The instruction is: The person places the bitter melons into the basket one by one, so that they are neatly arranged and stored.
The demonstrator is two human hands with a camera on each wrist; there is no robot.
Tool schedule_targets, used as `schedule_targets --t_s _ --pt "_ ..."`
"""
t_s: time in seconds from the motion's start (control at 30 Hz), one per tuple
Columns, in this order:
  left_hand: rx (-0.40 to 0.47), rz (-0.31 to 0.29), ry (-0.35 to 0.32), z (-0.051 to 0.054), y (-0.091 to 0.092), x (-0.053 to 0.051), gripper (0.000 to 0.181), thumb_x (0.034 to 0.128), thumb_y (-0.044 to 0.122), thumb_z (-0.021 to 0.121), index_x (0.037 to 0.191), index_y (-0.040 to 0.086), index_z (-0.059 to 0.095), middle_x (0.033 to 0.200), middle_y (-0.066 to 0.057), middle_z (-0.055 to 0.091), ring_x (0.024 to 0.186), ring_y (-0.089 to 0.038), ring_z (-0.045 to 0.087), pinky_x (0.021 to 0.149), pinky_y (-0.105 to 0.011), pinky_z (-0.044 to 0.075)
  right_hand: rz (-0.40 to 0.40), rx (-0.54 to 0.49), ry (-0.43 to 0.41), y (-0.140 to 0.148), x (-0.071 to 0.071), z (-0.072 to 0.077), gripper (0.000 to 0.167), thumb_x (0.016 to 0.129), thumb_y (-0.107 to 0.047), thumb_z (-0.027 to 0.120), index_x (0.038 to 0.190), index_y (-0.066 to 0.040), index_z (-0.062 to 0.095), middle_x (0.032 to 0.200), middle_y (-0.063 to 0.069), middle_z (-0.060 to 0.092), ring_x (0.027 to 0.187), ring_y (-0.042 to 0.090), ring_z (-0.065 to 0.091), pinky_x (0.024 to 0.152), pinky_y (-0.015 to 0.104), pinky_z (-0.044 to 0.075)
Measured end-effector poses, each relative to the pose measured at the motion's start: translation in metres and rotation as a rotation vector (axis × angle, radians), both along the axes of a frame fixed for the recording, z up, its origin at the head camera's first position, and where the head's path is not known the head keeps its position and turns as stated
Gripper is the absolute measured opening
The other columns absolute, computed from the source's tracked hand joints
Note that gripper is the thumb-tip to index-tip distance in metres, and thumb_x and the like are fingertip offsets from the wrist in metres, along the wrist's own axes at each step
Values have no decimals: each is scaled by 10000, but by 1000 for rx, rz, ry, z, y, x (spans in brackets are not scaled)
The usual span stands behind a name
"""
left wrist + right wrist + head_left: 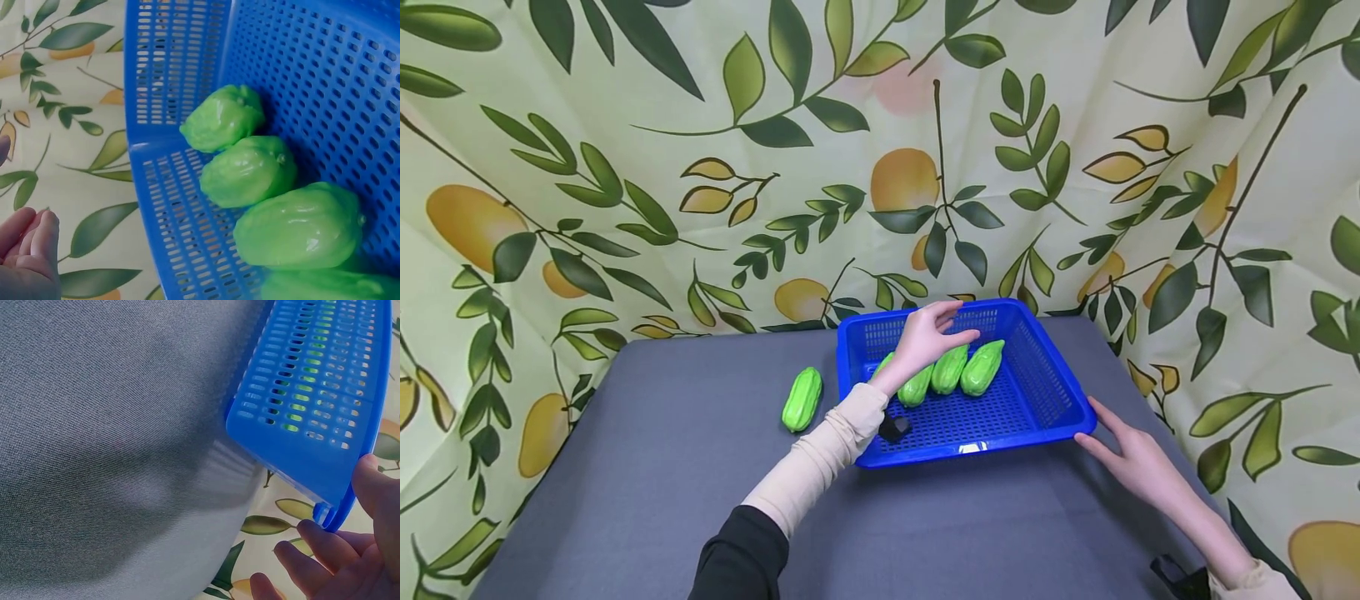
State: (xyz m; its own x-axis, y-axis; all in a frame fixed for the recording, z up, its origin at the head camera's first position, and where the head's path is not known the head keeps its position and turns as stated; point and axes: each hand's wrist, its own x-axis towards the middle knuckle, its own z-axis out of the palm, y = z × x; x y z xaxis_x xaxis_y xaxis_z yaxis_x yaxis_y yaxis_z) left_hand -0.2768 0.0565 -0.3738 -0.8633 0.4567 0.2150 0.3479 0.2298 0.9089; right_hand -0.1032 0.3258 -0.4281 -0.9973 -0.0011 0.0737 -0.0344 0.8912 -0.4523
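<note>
A blue plastic basket (973, 447) with slotted walls holds several light green, ribbed gourds (982, 368) in a row. My left hand (927, 333) is over the basket's far left part, thumb apart from bent fingers, with nothing in its grasp. Its fingertips (44, 240) show at the left of the left wrist view, apart from the gourds. My right hand (1131, 454) holds the basket's near right corner. In the right wrist view, the thumb lies against the rim (369, 425) and the fingers are below it. Another green gourd (802, 399) lies outside, left of the basket.
A grey cloth covers the table (700, 467). Behind it and on both sides hangs a leaf-and-fruit patterned curtain (850, 167). Dark wrist devices, such as the black one (893, 427) by the left wrist, sit on the forearms.
</note>
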Motion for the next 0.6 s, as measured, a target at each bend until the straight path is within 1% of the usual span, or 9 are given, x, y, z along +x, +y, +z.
schedule_targets --t_s 0.07,0.13,0.2,0.3,0.37,0.47,0.57,0.6 --pt "25 -6 -13 1 -4 0 578 824 189 742 1319 -16 525 1364 -170 537 1228 -277 556 1020 -311 468 -1 -1 -1 -1 0 0 702 937 -349 586 1389 129 342 1305 379 461 1143 539 497 861 637 452" --pt "44 -7 -19 1 -8 1 566 826 184 741 1316 -6 532 1366 -178 533 1235 -275 552 1018 -294 468 -2 -2 0 -1 0 0 698 938 -344 586 1386 134 343 1299 383 464 1144 542 495 863 638 451" --pt "54 1 -24 2 -12 1 552 828 185 739 1314 14 541 1364 -160 540 1234 -255 555 1003 -251 472 -2 -3 2 -2 0 0 695 937 -339 587 1382 137 347 1296 384 467 1142 542 498 863 635 452" --pt "82 12 -39 3 -17 2 530 828 173 737 1305 33 553 1358 -142 549 1230 -230 561 991 -223 474 2 -5 6 -2 0 1 690 939 -335 586 1385 133 346 1297 382 466 1141 540 499 860 634 453" --pt "96 14 -50 3 -21 3 532 832 168 733 1310 27 547 1357 -138 551 1236 -222 557 996 -228 471 3 -6 5 -2 0 1 689 939 -335 586 1387 129 345 1299 380 466 1140 540 500 857 635 452" --pt "115 7 -54 3 -25 4 548 834 160 730 1319 3 530 1360 -149 546 1248 -233 545 1017 -275 465 1 -7 0 -1 0 1 692 939 -339 584 1390 127 341 1299 382 464 1143 545 494 858 641 447" --pt "133 5 -46 3 -29 5 559 832 156 731 1321 -15 521 1361 -159 542 1257 -242 537 1026 -309 460 1 -6 -3 -1 0 1 695 939 -341 585 1391 127 340 1303 382 459 1146 546 489 865 644 443" --pt "138 9 -43 4 -31 5 557 831 155 732 1320 -12 524 1362 -153 542 1260 -241 533 1023 -300 461 1 -3 -5 0 0 1 697 939 -343 583 1390 129 339 1304 385 456 1146 549 487 864 645 442"
